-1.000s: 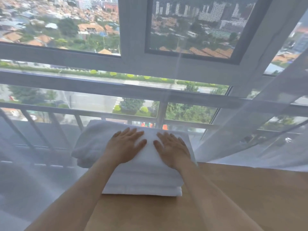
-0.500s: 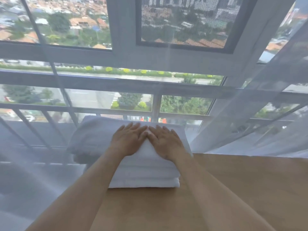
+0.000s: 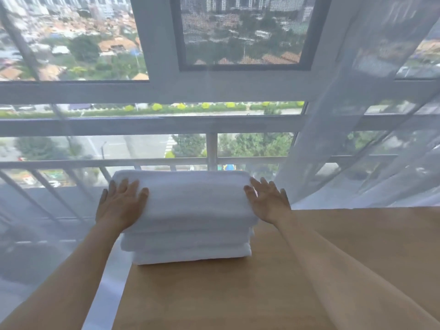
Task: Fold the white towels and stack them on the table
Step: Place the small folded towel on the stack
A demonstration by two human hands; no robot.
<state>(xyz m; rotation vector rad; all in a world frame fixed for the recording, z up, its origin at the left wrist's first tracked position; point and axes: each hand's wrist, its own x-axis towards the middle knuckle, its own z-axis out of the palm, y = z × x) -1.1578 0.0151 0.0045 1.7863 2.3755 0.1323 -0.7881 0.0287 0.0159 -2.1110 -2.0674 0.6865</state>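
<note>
A stack of folded white towels point(image 3: 190, 217) stands at the far left corner of the wooden table point(image 3: 285, 282), three layers showing at its near face. My left hand point(image 3: 120, 203) lies flat on the left end of the top towel, fingers spread, part of it over the stack's left side. My right hand point(image 3: 267, 200) rests flat against the right end of the top towel, fingers spread. Neither hand grips anything.
A large window with grey frames and a railing point(image 3: 166, 160) rises just behind the table. A sheer white curtain point(image 3: 357, 139) hangs on the right and drapes onto the table's far edge. The table's left edge point(image 3: 123, 294) runs just below the stack.
My hands have slid apart from the middle of the top towel to its left and right ends. The top towel now lies squarer on the stack.
</note>
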